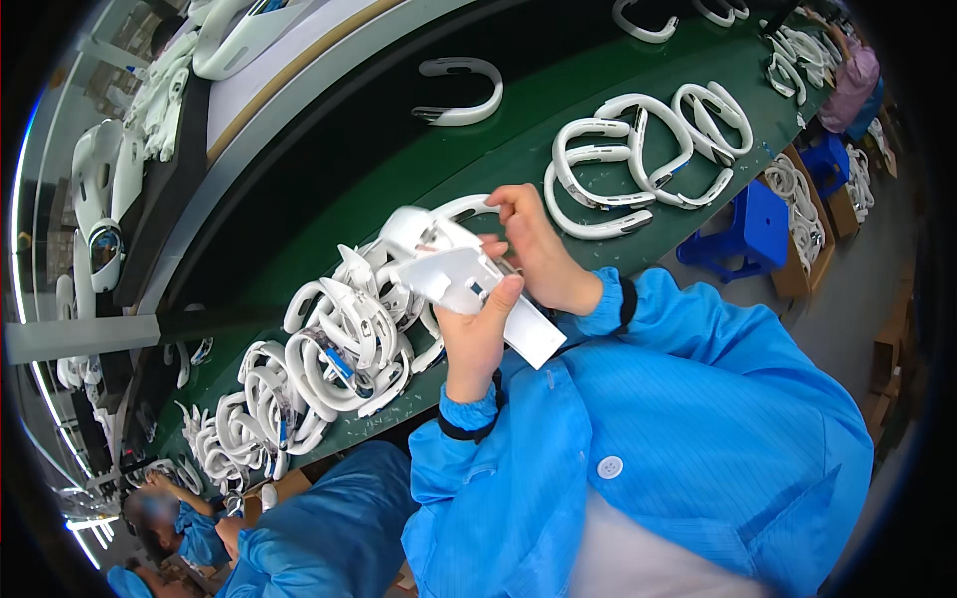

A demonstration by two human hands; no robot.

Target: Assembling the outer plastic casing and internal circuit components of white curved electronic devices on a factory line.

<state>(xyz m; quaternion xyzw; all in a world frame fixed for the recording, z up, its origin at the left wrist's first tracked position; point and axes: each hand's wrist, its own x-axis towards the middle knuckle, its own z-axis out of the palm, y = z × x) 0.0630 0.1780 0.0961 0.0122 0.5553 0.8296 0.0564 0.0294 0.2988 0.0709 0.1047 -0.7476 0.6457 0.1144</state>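
In front of my chest, my left hand [477, 344] is closed on a white plastic housing [444, 279], thumb across its face. A flat white strip [535, 337] sticks out from beside that thumb toward my jacket. My right hand [543, 254] is bent around the far side of the same piece. Its fingertips meet a white curved band [464, 207] that arcs out behind the housing. Part of the grip is hidden, and how these pieces join I cannot tell.
Tangled white U-shaped bands [344, 349] are heaped on the green bench [399, 189] at left. Several more bands [638, 149] lie at right, and one [474, 95] lies farther back. A blue stool [743, 234] and a carton [797, 214] stand right. A co-worker in blue [319, 528] sits lower left.
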